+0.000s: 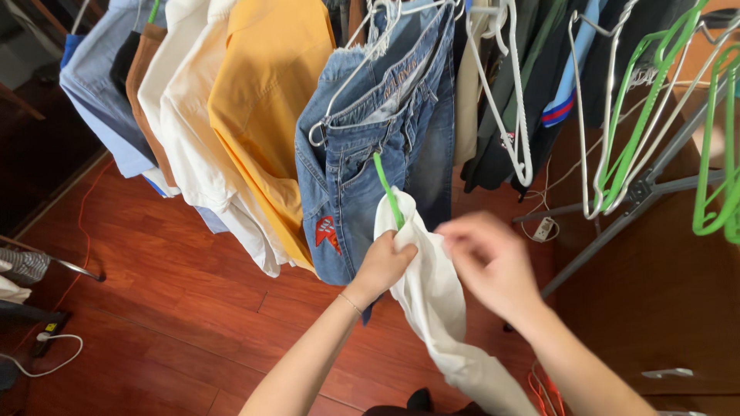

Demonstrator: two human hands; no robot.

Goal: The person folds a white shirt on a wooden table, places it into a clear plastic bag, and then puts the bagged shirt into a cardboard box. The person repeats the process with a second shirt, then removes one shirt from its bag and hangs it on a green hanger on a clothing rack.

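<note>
My left hand [383, 263] grips a white garment [435, 308] near its top, where a green plastic hanger [388, 189] pokes out of the cloth. The garment hangs down from that hand toward the bottom of the view. My right hand [486, 258] is blurred, just right of the garment's top edge, with its fingers at the cloth. Both hands sit in front of blue jeans [370, 154] hanging on a white hanger from the rack.
Hung clothes fill the top: a light blue shirt [104, 85], white shirts [193, 131], a yellow shirt [266, 115], dark garments [539, 85]. Empty white hangers [512, 115] and green hangers [713, 162] hang at right by the grey rack frame [640, 192]. Cables [46, 347] lie on the wooden floor.
</note>
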